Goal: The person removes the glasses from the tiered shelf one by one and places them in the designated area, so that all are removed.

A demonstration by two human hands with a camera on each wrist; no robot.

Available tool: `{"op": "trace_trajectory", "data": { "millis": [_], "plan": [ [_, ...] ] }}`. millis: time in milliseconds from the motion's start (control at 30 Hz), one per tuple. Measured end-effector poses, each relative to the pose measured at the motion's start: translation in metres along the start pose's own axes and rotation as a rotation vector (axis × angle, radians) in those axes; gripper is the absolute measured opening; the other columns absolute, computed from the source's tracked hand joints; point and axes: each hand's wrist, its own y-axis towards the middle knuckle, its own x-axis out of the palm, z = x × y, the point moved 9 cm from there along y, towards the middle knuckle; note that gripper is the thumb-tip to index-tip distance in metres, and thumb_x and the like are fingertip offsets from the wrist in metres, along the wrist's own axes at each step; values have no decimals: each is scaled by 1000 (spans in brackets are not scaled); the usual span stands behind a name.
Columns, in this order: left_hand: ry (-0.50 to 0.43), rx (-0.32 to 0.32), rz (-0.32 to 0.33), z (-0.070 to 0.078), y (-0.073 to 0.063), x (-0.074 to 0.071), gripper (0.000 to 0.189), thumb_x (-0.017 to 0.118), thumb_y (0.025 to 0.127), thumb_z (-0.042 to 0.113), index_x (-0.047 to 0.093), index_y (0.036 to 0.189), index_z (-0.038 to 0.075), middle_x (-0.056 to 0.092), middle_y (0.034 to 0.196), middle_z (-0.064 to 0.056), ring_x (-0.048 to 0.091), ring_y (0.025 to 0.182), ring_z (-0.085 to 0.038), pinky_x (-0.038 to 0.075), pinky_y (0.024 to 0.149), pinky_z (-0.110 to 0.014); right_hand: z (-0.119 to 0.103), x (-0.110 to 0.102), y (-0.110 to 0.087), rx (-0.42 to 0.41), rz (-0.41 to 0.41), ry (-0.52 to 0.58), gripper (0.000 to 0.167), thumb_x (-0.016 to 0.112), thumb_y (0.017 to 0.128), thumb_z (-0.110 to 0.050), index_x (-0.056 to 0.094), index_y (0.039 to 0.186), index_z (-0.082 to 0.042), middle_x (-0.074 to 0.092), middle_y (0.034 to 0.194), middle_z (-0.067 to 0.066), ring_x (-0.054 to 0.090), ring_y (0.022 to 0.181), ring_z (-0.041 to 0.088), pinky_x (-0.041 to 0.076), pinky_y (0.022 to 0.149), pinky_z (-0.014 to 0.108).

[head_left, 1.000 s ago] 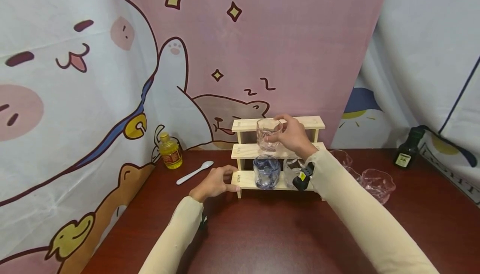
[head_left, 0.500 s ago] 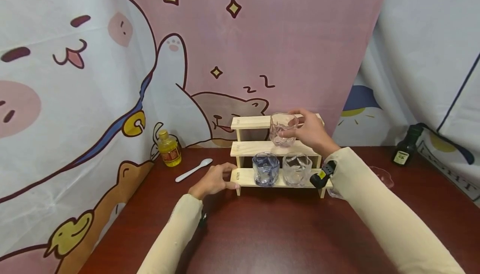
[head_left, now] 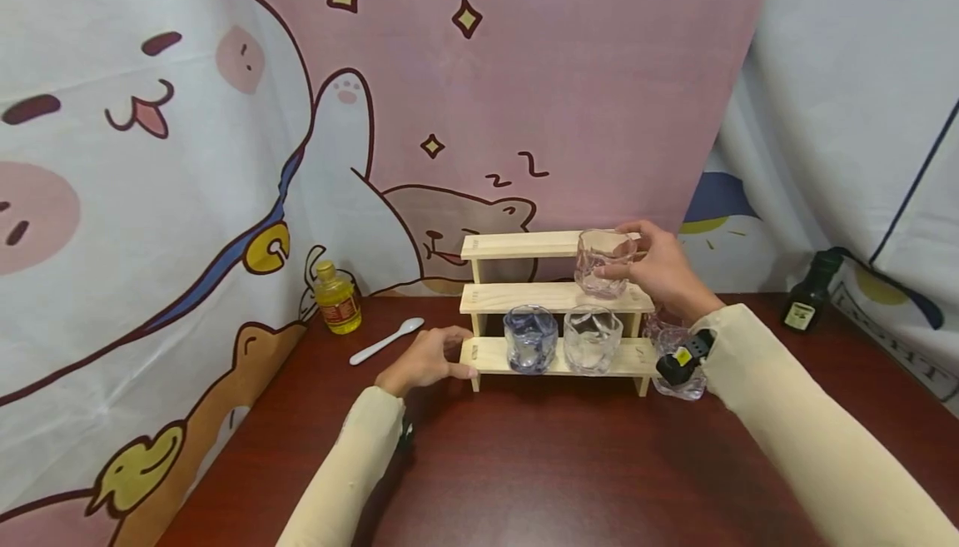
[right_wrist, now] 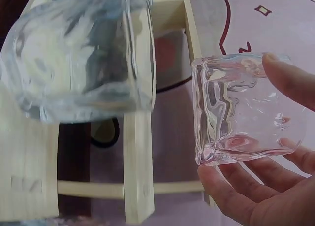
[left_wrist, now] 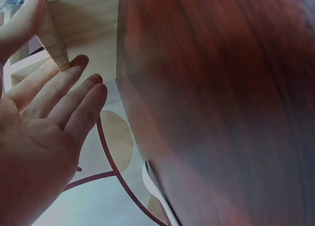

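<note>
A three-tier wooden display rack [head_left: 524, 297] stands on the table, its left end pinched between the thumb and fingers of my left hand [head_left: 423, 360]. In the left wrist view a board corner sits between that thumb and the fingertips [left_wrist: 78, 61]. My right hand [head_left: 663, 268] grips a pale pink tumbler [head_left: 603, 260] near the right end of the middle tier, thumb on one side and fingers on the other in the right wrist view. On the lowest tier stand a blue tumbler [head_left: 530, 343] and, right of it, a clear tumbler [head_left: 592, 343].
More clear-pink glassware [head_left: 678, 385] stands right of the rack, partly behind my right wrist. A white spoon [head_left: 385, 341] and a yellow bottle [head_left: 339, 301] lie and stand on the left. At the far right is a dark green bottle [head_left: 809, 293]. A printed cloth [head_left: 599, 97] hangs behind.
My right hand has carried the pink tumbler rightward along the rack, from left of its middle to its right end. My left hand has stayed at the rack's left end.
</note>
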Motion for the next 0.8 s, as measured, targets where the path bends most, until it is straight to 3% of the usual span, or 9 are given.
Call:
{"op": "trace_trajectory", "data": {
  "millis": [233,433,567,800],
  "plan": [
    [10,-11,-12,-1,0,0,55,89,76,20,66,126,13,69,130,-7,64,122,-24,50,104,-47,12,-14,-4,6,23,-35,86,81,84,-36,36,151,-8,57,121,17,58,112,35,50,79,35],
    [10,-13,-21,1,2,0,57,89,76,21,65,127,12,68,132,-8,63,125,-26,50,106,-47,25,-28,-8,16,53,-87,84,82,84,-39,39,149,-6,53,126,19,55,117,38,50,76,36],
    [5,-17,-18,1,1,0,57,89,76,21,65,127,12,68,131,-9,63,124,-26,49,107,-47,33,-37,-10,18,59,-89,87,82,83,-42,38,150,-7,54,128,21,57,111,35,52,72,36],
    [-5,-24,-32,-1,1,2,58,88,77,20,64,129,11,68,131,-9,62,125,-27,48,107,-50,50,-50,-15,42,49,-94,92,80,84,-43,33,153,-5,53,134,25,55,116,40,52,70,29]
  ]
}}
